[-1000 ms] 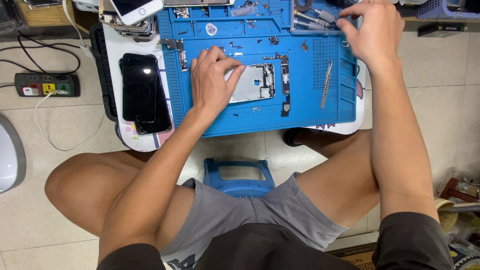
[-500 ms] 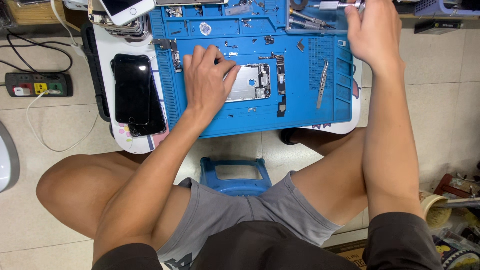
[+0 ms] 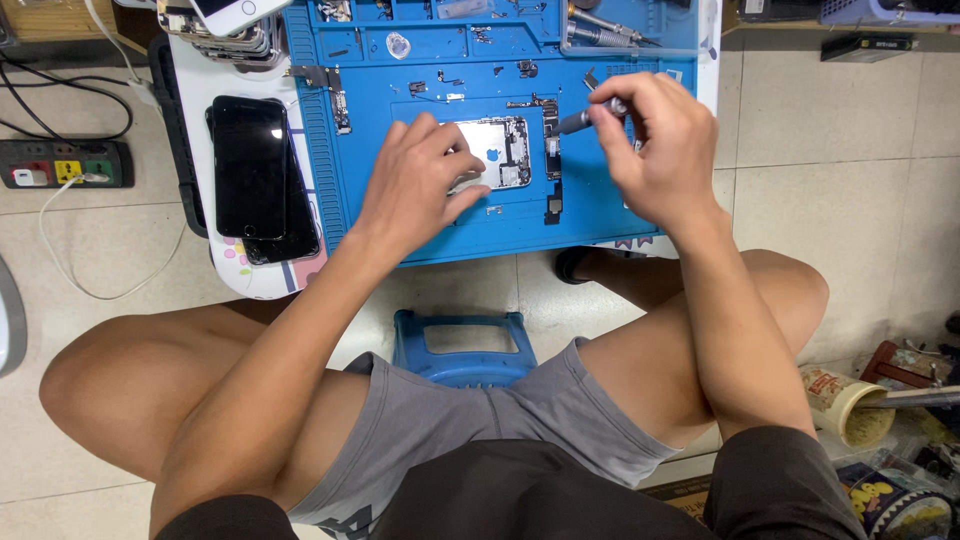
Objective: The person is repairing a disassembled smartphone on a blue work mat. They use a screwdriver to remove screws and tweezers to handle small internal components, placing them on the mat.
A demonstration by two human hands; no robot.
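Observation:
An opened silver phone body (image 3: pixel 500 152) lies on a blue repair mat (image 3: pixel 440 225) on a low table. My left hand (image 3: pixel 415 185) presses on the phone's left end and covers part of it. My right hand (image 3: pixel 655 150) grips a small grey screwdriver (image 3: pixel 585 118), whose tip points left toward the phone's right edge. Small dark phone parts (image 3: pixel 553 205) and screws lie loose on the mat around the phone.
Two black phone screens (image 3: pixel 250 165) lie stacked left of the mat. A white phone (image 3: pixel 235 12) rests on more phones at the top left. A power strip (image 3: pixel 60 165) sits on the floor. A blue stool (image 3: pixel 465 345) is under me. A paper cup (image 3: pixel 845 405) stands at right.
My right hand came down from the tools at the mat's top right, now holding a screwdriver beside the phone. My left hand stayed on the phone. The view shifted.

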